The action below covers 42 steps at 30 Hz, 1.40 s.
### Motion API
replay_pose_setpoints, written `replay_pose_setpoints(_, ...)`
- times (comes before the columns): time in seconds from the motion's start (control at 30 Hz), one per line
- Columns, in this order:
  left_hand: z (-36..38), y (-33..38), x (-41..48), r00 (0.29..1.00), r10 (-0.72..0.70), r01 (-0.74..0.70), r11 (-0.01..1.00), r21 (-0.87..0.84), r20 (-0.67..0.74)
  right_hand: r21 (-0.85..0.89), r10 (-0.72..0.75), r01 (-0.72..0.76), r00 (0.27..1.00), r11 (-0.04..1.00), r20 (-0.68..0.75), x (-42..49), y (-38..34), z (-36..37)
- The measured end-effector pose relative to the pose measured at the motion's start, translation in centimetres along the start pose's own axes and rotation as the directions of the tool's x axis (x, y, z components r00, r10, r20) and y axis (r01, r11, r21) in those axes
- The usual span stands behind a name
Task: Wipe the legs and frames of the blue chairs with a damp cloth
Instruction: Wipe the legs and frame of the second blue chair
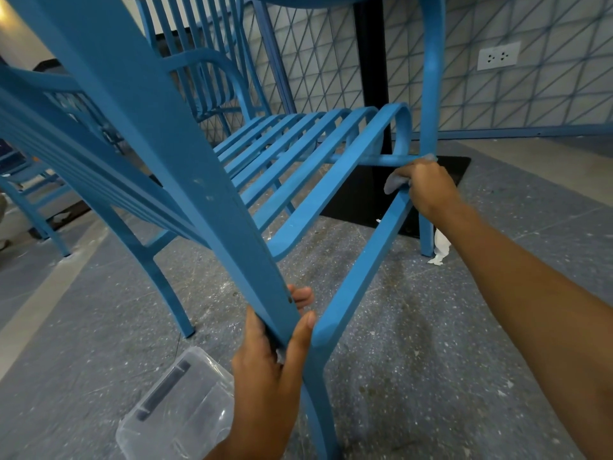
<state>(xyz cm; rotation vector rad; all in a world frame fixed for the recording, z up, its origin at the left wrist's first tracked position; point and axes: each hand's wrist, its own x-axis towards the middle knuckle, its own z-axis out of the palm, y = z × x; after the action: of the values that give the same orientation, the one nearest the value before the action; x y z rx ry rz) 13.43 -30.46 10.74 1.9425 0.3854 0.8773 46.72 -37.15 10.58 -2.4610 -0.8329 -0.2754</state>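
Two hands busy: left hand (265,370) clamps the blue chair (185,180) frame, right hand (428,187) grips grey cloth (394,184) against its side rail.

Matt painted-metal chair (185,154), soft grey cloth (394,184), clear glossy plastic box (175,413), speckled floor (414,343).

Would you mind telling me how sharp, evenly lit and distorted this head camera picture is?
Head view: strong wide-angle bending of the blue metal chair frame; warm glare top left; clear plastic container slightly soft; right hand gripping the grey cloth is sharp.
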Motion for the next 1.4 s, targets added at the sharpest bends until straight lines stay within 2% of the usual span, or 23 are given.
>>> replay_pose_setpoints(0.07,0.1,0.0,0.0,1.000,-0.003,0.003,1.000,-0.005,-0.001,-0.049,-0.029,0.026,0.997,0.998,-0.074,0.2,0.0,0.2)
replay_pose_setpoints(0.17,0.0,0.0,0.0,1.000,-0.001,0.001,1.000,0.003,0.006,-0.025,-0.053,0.053,0.998,0.998,0.016,0.4,0.8,1.0)
replay_pose_setpoints(0.27,-0.1,0.2,0.2,1.000,-0.001,0.001,1.000,0.024,0.010,-0.019,-0.015,0.016,0.998,1.000,0.053,1.2,0.9,1.0)
replay_pose_setpoints(0.43,-0.1,0.3,0.1,1.000,-0.019,0.018,0.999,0.039,0.019,-0.148,0.006,0.004,0.998,0.989,0.065,2.7,1.5,1.1)
replay_pose_setpoints(0.6,-0.1,0.2,0.2,1.000,-0.013,0.012,0.999,0.039,0.012,-0.074,0.020,-0.016,0.998,0.997,0.059,3.3,1.8,1.2)
replay_pose_setpoints(0.7,-0.1,0.2,0.2,1.000,0.004,-0.005,0.999,0.051,0.018,-0.007,-0.040,0.039,0.999,0.999,-0.024,2.6,1.9,0.8)
replay_pose_setpoints(0.77,-0.1,0.1,0.2,1.000,0.012,-0.013,0.998,0.060,0.020,-0.040,-0.015,0.013,0.999,0.999,-0.047,2.4,1.6,0.7)
replay_pose_setpoints(0.87,-0.1,0.1,0.2,1.000,0.023,-0.024,0.997,0.072,0.020,-0.086,0.060,-0.060,0.998,0.995,-0.001,2.4,1.3,0.4)
replay_pose_setpoints(1.17,-0.1,0.1,0.2,0.999,0.018,-0.020,0.998,0.056,0.027,-0.030,0.101,-0.099,0.990,0.995,0.094,0.9,-0.8,-0.4)
replay_pose_setpoints(1.27,-0.2,0.2,0.1,0.999,0.012,-0.014,0.998,0.063,0.031,0.031,0.092,-0.097,0.988,0.995,0.124,-0.2,-1.7,-0.5)
replay_pose_setpoints(1.4,-0.3,0.4,0.2,0.999,-0.002,-0.001,0.999,0.048,0.044,0.021,0.053,-0.057,0.989,0.998,0.138,-1.9,-2.7,-0.7)
